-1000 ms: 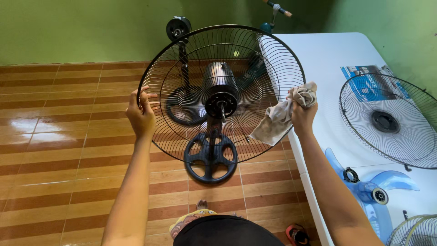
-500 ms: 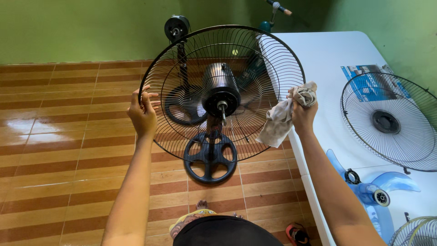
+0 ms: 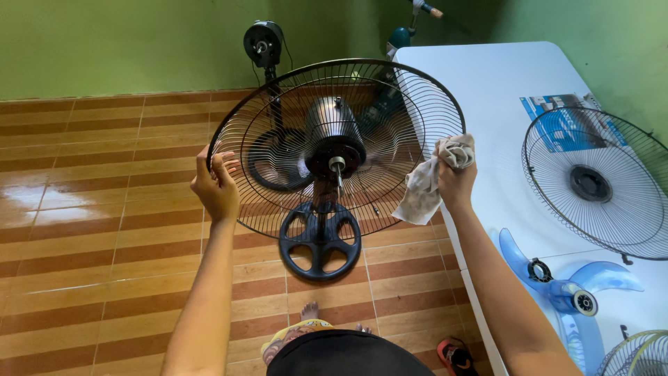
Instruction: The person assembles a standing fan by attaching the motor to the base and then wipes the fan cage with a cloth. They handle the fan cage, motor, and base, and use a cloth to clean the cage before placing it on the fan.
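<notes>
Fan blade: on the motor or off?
Off. Motor shaft is bare inside the rear guard; blue blade lies on the white table.

Bare arms, dark top, patterned shorts, bare feet

Both forearms are bare from elbow to wrist, with no sleeves, watch or rings to be seen on the left hand [image 3: 217, 186] or the right hand [image 3: 456, 182]. At the bottom of the view a black garment [image 3: 348, 355] covers the torso; under it shows a strip of yellow patterned shorts [image 3: 296, 335], and bare toes [image 3: 310, 310] rest on the floor.
</notes>
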